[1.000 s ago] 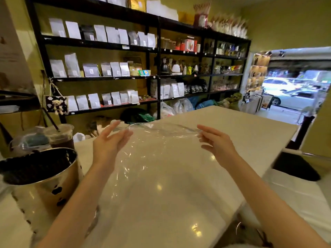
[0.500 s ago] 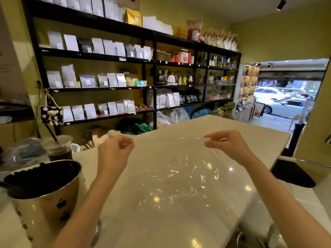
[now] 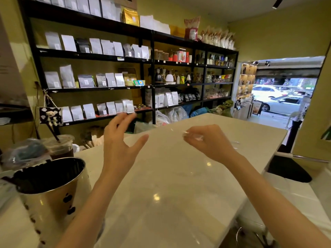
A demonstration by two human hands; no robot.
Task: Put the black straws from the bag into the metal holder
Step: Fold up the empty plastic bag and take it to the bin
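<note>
1. Head view showed the straws (image 3: 44,178) as a dark mass filling the holder (image 3: 53,197) at lower left of the frame, their ends level with its rim.
2. That holder was a shiny metal cup with dark cut-out spots, standing on the pale counter (image 3: 232,133).
3. Centre frame held the bag (image 3: 170,176), a clear, near-invisible film spread over the counter, with nothing visible inside.
4. At centre right, the right hand (image 3: 209,142) had its fingers curled, the tips pinching the bag's upper edge.
5. Left of centre, the left hand (image 3: 118,145) was raised with fingers spread and thumb out, gripping nothing; whether it touched the film I could not tell.
6. Just behind the holder stood a lidded cup (image 3: 60,145) of dark drink with a black straw, and beside it a crumpled plastic wrap (image 3: 23,154).
7. Black shelves (image 3: 152,59) of white pouches, jars and kettles filled the upper left and centre.
8. Far right, a doorway (image 3: 284,90) opened on parked cars.
</note>
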